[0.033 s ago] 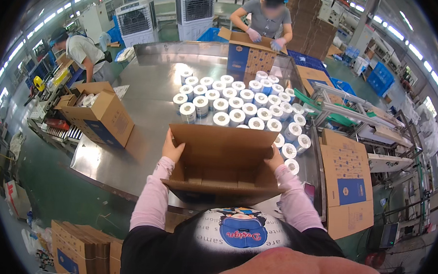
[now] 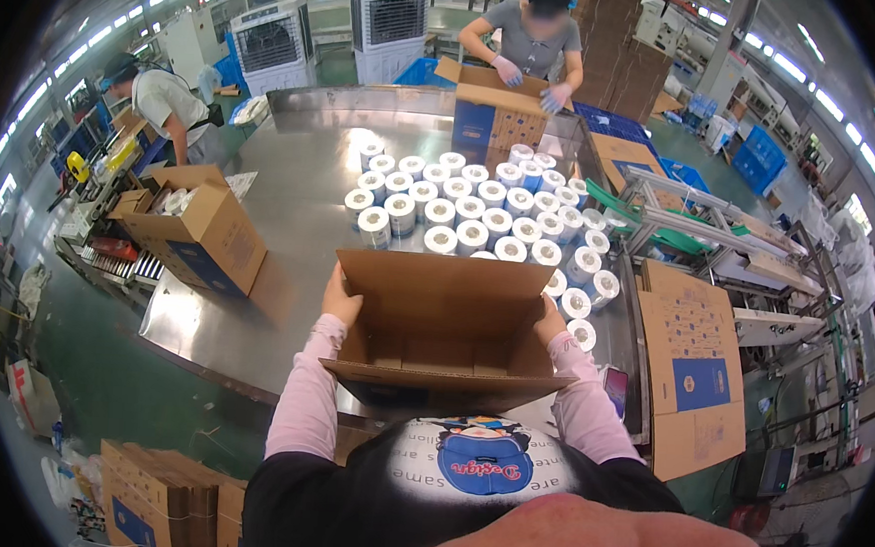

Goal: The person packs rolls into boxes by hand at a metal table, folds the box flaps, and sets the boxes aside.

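Note:
An open cardboard box [image 2: 443, 292] stands at the table's near edge in front of me, its inside bare brown board with nothing seen in it. My left hand [image 2: 340, 299] grips its left side near the far corner, thumb over the edge. On the opposite side, my right hand [image 2: 551, 323] holds the box wall, its fingers partly hidden. Just beyond the box, many white rolls [image 2: 440, 212] with blue-and-white sides stand upright on the metal table [image 2: 298, 180]. A few of them reach close to my right hand.
Left on the table is a filled carton [image 2: 222, 228], beside a roller conveyor [image 2: 138, 263]. Across it, a co-worker [image 2: 534, 44] handles another carton [image 2: 497, 117]. Flattened cartons [image 2: 690, 374] and a phone [image 2: 615, 387] lie right; stacked cartons [image 2: 159, 492] stand lower left.
The co-worker's hand at the carton's right side has shifted slightly downward. My right forearm has moved a little inward, showing more of the phone. Both my hands keep their grip.

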Demonstrator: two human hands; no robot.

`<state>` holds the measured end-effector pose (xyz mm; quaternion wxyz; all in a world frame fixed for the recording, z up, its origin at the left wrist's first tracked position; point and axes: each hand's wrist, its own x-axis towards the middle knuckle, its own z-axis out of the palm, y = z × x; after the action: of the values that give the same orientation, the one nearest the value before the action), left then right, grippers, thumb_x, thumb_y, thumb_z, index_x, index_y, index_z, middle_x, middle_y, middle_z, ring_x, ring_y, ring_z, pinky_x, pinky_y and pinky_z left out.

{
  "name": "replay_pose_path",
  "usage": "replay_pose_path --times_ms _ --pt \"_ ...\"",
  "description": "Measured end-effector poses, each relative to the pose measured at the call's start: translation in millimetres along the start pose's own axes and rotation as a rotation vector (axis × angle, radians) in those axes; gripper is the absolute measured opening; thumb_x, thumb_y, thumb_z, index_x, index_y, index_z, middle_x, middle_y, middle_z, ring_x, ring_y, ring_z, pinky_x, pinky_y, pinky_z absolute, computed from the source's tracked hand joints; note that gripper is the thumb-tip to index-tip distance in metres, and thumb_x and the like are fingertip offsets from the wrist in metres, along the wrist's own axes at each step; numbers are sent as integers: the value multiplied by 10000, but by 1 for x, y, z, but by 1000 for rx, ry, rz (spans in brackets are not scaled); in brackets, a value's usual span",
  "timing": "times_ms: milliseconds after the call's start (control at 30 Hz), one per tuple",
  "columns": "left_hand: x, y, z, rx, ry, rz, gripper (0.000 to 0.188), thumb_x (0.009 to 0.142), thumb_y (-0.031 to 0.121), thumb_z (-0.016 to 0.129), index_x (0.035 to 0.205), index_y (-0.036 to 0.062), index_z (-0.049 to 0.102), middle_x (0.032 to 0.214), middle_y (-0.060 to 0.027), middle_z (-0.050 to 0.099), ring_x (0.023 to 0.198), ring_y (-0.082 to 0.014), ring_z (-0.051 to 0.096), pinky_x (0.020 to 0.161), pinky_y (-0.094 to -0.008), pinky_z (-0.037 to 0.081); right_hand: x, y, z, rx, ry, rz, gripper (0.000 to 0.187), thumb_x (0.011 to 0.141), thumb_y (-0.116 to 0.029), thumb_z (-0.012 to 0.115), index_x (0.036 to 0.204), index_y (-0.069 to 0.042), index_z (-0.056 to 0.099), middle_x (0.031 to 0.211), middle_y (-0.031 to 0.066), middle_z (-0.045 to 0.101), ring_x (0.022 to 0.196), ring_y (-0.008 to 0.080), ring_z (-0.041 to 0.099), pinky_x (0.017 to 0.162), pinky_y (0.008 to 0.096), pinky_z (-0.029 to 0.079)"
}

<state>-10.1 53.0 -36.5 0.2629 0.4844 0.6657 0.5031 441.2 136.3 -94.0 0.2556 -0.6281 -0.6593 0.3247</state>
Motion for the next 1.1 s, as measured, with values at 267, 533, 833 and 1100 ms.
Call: replay_pose_path --times_ms 267,533,833,1100 --pt "7 -23 -43 173 -301 -346 497 738 -25 598 1230 28 550 1113 -112 653 944 -193 622 832 -318 488 6 -35 -41 42 -284 -71 536 824 -196 671 1302 -23 501 1090 141 663 988 214 630 840 303 477" --pt "9 -2 -9 -169 112 58 484 855 411 692 1118 9 637 961 -109 698 870 -227 651 827 -334 496 3 -70 -16 144 232 -80 656 858 -484 628 1260 21 509 1135 246 644 1076 372 614 904 400 475" --pt "74 42 7 438 -502 -696 832 781 737 553 1182 15 643 1081 -222 673 1013 -339 642 879 -414 478 12 -82 -21 -297 268 -61 583 799 -453 693 1205 -56 559 1041 208 654 1007 371 621 898 443 484" --pt "98 -64 63 1452 -1316 -223 460 827 449 646 1151 126 696 1196 -74 670 1138 -306 613 959 -426 472 -11 -123 -4 -657 -312 -377 224 839 -294 662 960 -105 661 915 144 694 895 330 662 774 446 508"
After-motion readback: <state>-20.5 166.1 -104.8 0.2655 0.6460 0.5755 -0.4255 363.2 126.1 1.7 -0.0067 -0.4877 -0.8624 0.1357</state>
